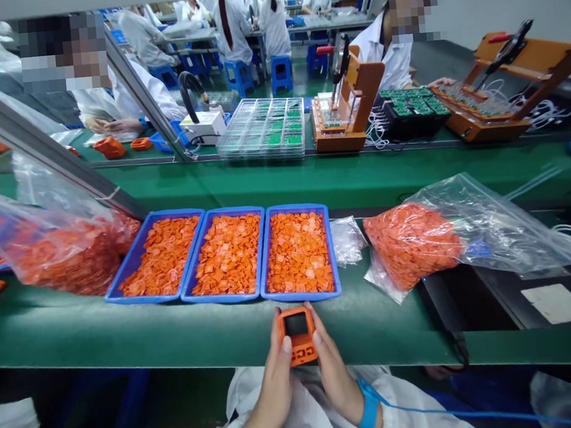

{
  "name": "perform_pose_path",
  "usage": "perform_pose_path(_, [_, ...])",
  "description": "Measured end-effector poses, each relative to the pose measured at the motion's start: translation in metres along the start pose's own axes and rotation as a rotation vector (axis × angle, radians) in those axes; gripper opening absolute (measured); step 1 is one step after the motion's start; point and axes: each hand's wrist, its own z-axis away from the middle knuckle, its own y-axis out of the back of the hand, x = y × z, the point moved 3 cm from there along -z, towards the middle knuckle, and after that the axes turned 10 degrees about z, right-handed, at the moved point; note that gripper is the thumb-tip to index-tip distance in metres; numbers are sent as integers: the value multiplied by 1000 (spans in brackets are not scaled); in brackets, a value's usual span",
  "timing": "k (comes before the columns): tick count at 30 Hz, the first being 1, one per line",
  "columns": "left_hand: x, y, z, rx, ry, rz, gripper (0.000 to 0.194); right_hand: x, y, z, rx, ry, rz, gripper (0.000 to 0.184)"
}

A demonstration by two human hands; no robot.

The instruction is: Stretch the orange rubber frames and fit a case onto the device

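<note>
Between my two hands is an orange plastic device housing point(303, 347) with a square window opening at its top and several small button holes below. My left hand point(278, 368) grips its left side, thumb on the front. My right hand point(331, 363) closes on the right side, with a blue wrist strap point(369, 408) and cord behind it. Just beyond the housing stand three blue trays, the left one point(159, 297), the middle one point(221, 298) and the right one point(301, 297), filled with small flat orange pieces point(296, 253).
Clear bags of orange pieces lie at the left point(69, 259) and right point(413, 243). A small plastic bag point(348, 240) touches the right tray's side. Behind the green bench point(243, 184) are a clear compartment box point(263, 129), orange-brown fixtures point(349, 108) and co-workers. A slanted metal post point(44, 142) crosses the left.
</note>
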Motion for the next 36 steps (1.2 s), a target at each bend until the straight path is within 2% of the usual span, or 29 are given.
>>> perform_pose_path(3, [4, -4, 1, 14, 78, 10, 77, 1, -2, 0, 7, -21, 13, 62])
perform_pose_path(8, [7, -6, 5, -17, 35, -21, 75, -4, -3, 3, 8, 18, 53, 62])
perform_pose_path(13, [4, -5, 9, -33, -9, -48, 71, -7, -4, 7, -19, 104, 83, 62])
perform_pose_path(23, [1, 6, 12, -176, -93, -165, 71, -4, 6, 11, -69, 346, 285, 63])
perform_pose_path(29, [6, 5, 11, -146, -43, -188, 72, -5, 8, 9, -74, 291, 282, 61])
perform_pose_path(33, [12, 2, 5, -120, 46, -136, 73, -3, 8, 6, -60, 205, 285, 58])
perform_pose_path(36, [13, -1, -1, -99, 42, -61, 70, 0, 6, 3, -44, 145, 290, 57])
